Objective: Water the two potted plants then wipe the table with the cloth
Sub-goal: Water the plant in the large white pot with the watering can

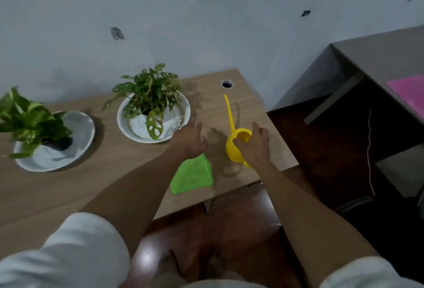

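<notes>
On the wooden counter (96,186) near its right edge stands a yellow watering can (236,147), upright, its long thin spout pointing away toward the wall. The right hand (253,147) is on the can, with the fingers curled over the round opening on top; whether this grip is really closed on the can I cannot tell. The left hand (190,139) is spread open, holding nothing, between the can and the nearer plant. Just below this hand a folded green cloth (192,176) lies flat on the counter, beside the can. Two potted plants are further left, each one in a white dish: the plant with holes in its leaves (149,97) is near the left hand, and the other plant (27,120) is well apart, at the left border. Both sleeves are white and pushed up the forearms
</notes>
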The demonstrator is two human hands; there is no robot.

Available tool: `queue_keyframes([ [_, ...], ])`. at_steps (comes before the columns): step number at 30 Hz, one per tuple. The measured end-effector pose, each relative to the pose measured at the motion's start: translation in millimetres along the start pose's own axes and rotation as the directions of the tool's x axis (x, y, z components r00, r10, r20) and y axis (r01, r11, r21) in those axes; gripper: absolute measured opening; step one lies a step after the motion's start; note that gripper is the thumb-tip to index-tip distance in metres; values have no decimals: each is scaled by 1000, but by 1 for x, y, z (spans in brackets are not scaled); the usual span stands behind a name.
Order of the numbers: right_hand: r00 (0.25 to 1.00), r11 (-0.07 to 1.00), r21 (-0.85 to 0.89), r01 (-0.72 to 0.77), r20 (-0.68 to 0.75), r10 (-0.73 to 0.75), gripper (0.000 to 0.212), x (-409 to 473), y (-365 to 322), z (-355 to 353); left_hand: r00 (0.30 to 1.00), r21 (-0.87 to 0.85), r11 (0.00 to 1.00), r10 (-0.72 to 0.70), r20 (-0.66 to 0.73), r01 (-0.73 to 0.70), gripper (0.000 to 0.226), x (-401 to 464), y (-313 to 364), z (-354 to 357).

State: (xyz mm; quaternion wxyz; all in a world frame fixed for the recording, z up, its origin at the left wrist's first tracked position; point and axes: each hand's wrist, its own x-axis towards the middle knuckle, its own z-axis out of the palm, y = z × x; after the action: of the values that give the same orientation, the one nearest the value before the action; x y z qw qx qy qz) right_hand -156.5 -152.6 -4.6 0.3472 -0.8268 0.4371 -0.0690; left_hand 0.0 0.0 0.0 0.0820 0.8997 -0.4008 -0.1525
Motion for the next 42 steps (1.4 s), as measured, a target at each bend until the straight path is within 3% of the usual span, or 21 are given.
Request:
queue_keyframes([
  [4, 985, 974, 150, -172, 28, 170, 95, -2, 27, 2, 983, 15, 999, -41, 177, 39, 93, 5, 17, 26],
  [8, 972, 923, 304, -234, 62, 226, 94, 5, 53, 15, 976, 7, 999, -37, 217, 36, 103, 18, 25, 62],
  [12, 980, 898, 396, -194, 45, 192, 68, 13, 62, 29, 968, -15, 1000, -13, 250, 18, 111, 31, 26, 96],
  [16, 984, 867, 472, -160, 4, 179, 82, 18, 66, 45, 955, 33, 998, 44, 294, -56, 112, 44, 24, 121],
  [21, 975, 872, 467, -145, -84, 207, 85, 18, 63, 52, 960, 48, 992, 96, 262, -113, 95, 47, 23, 139],
  [25, 963, 895, 429, -125, -166, 214, 89, 14, 59, 58, 967, 24, 993, 107, 231, -116, 118, 44, 27, 143],
  [29, 963, 891, 443, -102, -181, 200, 88, 14, 60, 60, 978, -2, 996, 85, 192, -87, 125, 48, 22, 157],
  [37, 963, 873, 479, -89, -183, 199, 84, 10, 60, 57, 970, -15, 997, 81, 231, -79, 130, 53, 18, 155],
  [42, 972, 881, 473, -35, -187, 139, 82, 4, 53, 47, 979, -33, 997, 74, 190, -69, 115, 50, 8, 138],
])
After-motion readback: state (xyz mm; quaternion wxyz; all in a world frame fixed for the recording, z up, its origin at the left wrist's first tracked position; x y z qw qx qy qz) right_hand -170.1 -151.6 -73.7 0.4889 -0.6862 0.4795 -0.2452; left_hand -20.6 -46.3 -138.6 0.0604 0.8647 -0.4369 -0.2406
